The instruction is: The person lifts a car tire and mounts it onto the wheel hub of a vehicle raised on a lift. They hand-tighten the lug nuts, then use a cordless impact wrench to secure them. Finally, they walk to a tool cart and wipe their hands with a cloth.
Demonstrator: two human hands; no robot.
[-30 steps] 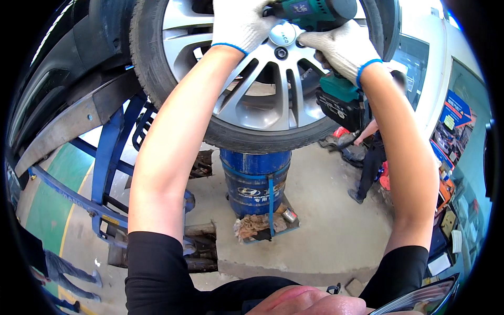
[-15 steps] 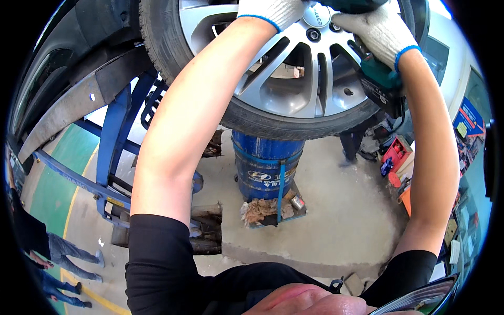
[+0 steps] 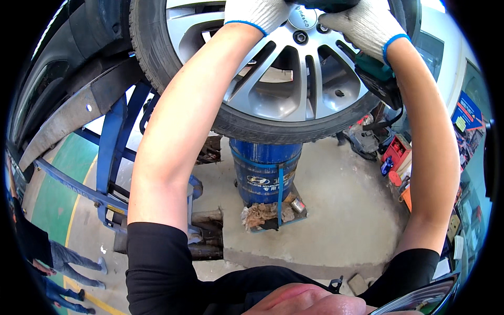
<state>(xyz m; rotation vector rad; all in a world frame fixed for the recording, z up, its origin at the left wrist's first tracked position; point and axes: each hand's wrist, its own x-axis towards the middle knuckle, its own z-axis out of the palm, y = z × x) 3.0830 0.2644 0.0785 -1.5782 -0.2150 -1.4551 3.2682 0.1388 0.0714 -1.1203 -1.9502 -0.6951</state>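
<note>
The wheel (image 3: 273,102) stands upright in front of the person, beside the vehicle (image 3: 79,39) and above the blue drum (image 3: 260,186). The driver (image 3: 375,68) lies across the upper part of the wheel face; its dark body is cut off by the upper edge of the view, and its base and battery hang at the lower right, near the tyre (image 3: 262,127). The right hand (image 3: 364,29), in a white knitted glove with a blue cuff, is closed around the driver's handle, one fingertip near a wheel bolt (image 3: 323,28). The left hand (image 3: 255,11), gloved likewise, is at the opposite end of the driver's body; its fingers are partly out of view, so their state cannot be determined. The silver cap (image 3: 303,19) is between the hands, with a second bolt (image 3: 300,37) just below it. At the foot of the drum, a tray (image 3: 286,222) holds a brown rag (image 3: 261,213) and a can (image 3: 297,205). A blue lift frame (image 3: 111,142) stands at the left
</note>
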